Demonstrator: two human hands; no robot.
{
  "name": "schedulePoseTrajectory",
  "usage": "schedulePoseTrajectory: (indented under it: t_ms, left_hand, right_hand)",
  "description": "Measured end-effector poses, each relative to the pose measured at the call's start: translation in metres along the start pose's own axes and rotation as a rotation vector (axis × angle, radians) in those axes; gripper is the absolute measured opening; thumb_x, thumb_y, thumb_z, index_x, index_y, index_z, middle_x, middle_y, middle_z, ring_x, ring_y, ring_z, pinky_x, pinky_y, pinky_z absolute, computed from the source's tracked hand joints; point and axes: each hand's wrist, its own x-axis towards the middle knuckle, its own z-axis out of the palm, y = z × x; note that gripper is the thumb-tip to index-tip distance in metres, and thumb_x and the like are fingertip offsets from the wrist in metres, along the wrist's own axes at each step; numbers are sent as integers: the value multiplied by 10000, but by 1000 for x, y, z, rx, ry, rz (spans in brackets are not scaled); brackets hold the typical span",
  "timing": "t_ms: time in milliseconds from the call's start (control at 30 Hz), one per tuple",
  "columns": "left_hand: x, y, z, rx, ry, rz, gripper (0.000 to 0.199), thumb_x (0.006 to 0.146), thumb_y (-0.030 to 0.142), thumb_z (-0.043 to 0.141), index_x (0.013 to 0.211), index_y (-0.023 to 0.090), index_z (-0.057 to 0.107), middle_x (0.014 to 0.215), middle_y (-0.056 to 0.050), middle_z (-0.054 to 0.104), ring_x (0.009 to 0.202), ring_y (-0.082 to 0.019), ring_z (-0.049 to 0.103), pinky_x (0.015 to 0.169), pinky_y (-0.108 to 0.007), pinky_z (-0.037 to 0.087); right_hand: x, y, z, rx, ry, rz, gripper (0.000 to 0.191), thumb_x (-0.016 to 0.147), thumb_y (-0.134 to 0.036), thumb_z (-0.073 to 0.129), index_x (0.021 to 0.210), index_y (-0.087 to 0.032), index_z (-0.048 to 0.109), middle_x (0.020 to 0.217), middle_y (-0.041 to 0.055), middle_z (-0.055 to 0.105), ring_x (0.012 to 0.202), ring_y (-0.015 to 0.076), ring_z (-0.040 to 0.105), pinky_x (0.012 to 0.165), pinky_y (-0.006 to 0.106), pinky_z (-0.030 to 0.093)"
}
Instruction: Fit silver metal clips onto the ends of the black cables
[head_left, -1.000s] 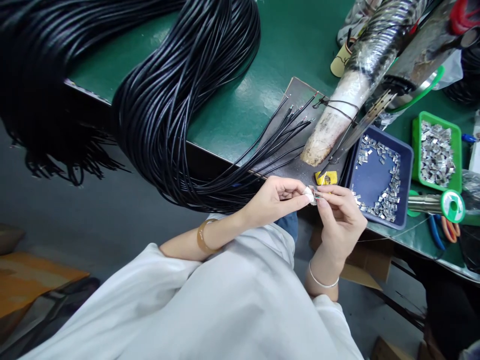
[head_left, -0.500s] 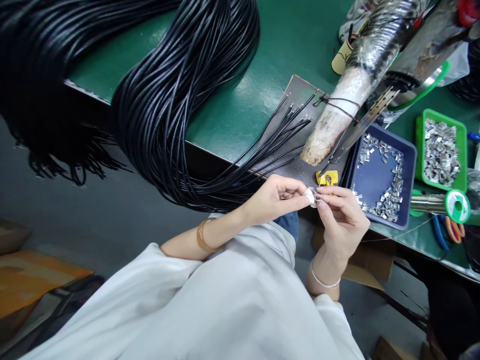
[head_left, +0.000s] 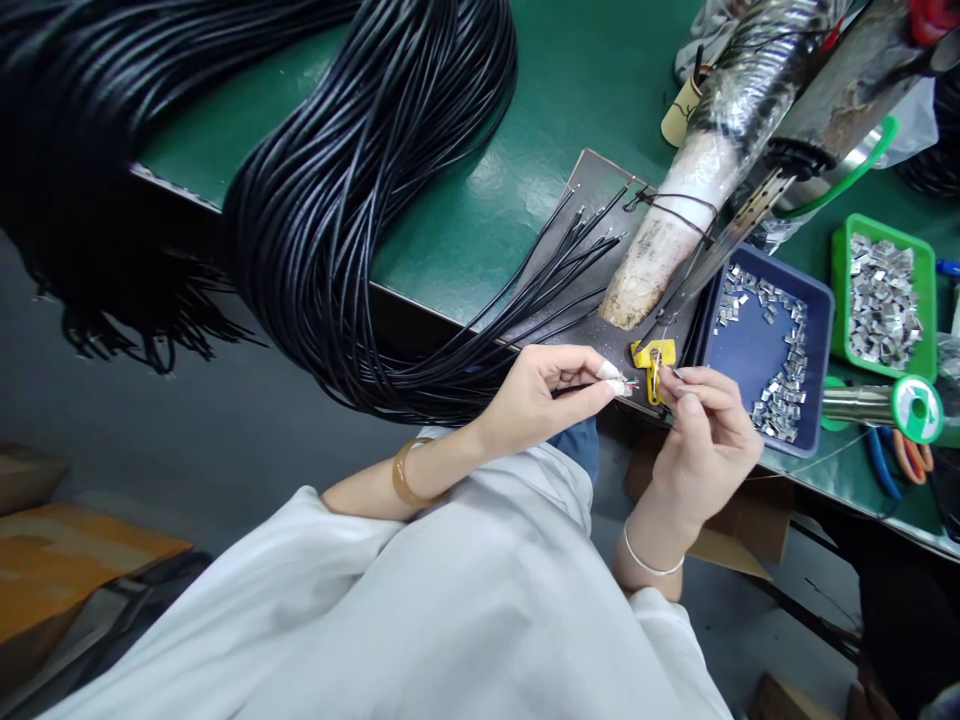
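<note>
My left hand (head_left: 551, 395) is closed on a black cable (head_left: 571, 388), gripping it near its end. Short coloured wires (head_left: 631, 383) stick out past the white-wrapped thumb and fingertip, beside a small silvery piece whose kind I cannot make out. My right hand (head_left: 701, 425) is a little to the right, apart from the wire ends, with thumb and forefinger pinched together. Whatever sits in that pinch is too small to name. Just beyond the right fingertips lies a yellow holder (head_left: 654, 352) on a dark board (head_left: 559, 250).
A thick bundle of black cables (head_left: 322, 230) drapes over the green table (head_left: 592, 80). A white pipe (head_left: 667, 250) slants down above the board. To the right stand a blue tray (head_left: 739, 360) and a green tray (head_left: 836, 290) with small metal pieces, plus a solder spool (head_left: 916, 415).
My right hand has moved right, away from my left hand, and the wire ends now show. My left hand has hardly moved and keeps its grip on the cable.
</note>
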Motion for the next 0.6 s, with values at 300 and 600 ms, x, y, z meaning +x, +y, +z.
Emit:
schedulePoseTrajectory:
  t_ms: [300,600]
  left_hand:
    - [1,-2,1,232,4,143,79,860,168,687,814,105,690,701,-5,638,588,-58,508,554,-168,424]
    - [-1,-10,-2,776,35,563,80,922,141,621,874,128,684,701,-9,623,637,-105,518,647,-234,431]
  right_hand:
    - [-7,1,11,-168,-134,-46,189,840,-130,737,956,-275,770,991,12,718,916,138,706,785,289,631]
    - [-4,-1,7,-339,-164,-115,126,859,-164,717,950,-246,749,1019,34,721,939,177,720,800,348,628]
